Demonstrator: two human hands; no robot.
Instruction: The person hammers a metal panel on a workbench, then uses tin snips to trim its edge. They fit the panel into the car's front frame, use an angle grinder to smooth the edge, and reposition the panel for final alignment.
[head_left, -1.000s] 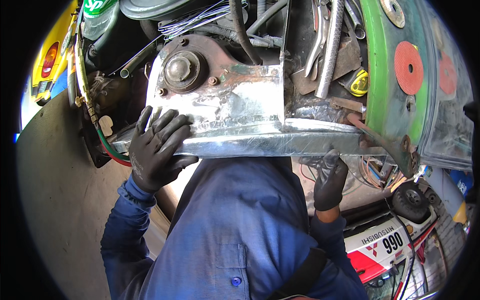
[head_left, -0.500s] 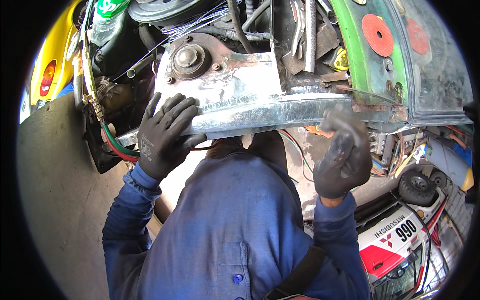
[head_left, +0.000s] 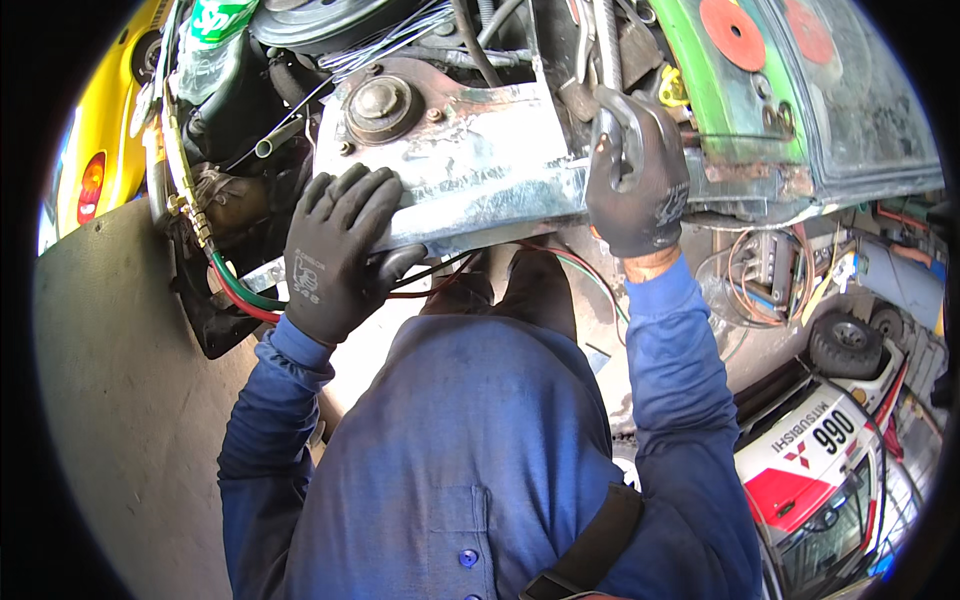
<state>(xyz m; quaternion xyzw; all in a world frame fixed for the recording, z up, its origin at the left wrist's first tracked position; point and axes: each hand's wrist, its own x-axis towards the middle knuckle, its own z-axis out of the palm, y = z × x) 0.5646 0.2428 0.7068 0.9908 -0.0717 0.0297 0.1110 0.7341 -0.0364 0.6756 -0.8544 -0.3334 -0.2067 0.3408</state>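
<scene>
My left hand (head_left: 342, 245), in a black glove, lies with fingers stretched over the left end of a bare metal strip (head_left: 490, 213). Its thumb points right, along the strip's lower edge. Behind the fingers is a pale metal panel (head_left: 480, 140) with a round bolted mount (head_left: 380, 108). My right hand (head_left: 640, 175), also gloved, reaches over the strip's right end. Its thumb and fingers are curled at the near end of a long metal bar (head_left: 606, 50), which they partly cover. Pliers-like tools (head_left: 584, 45) lie beside the bar.
A yellow tape measure (head_left: 674, 88) and a red disc (head_left: 733, 34) lie on the right, the disc on green bodywork (head_left: 690, 40). Red and green hoses (head_left: 238, 290) run at left. A plastic bottle (head_left: 213, 60) stands in the engine bay. A white-and-red car (head_left: 800, 460) is at lower right.
My right hand has moved up and left, from beside the strip's right end to the metal bar. My left hand stays on the strip. The view has shifted slightly.
</scene>
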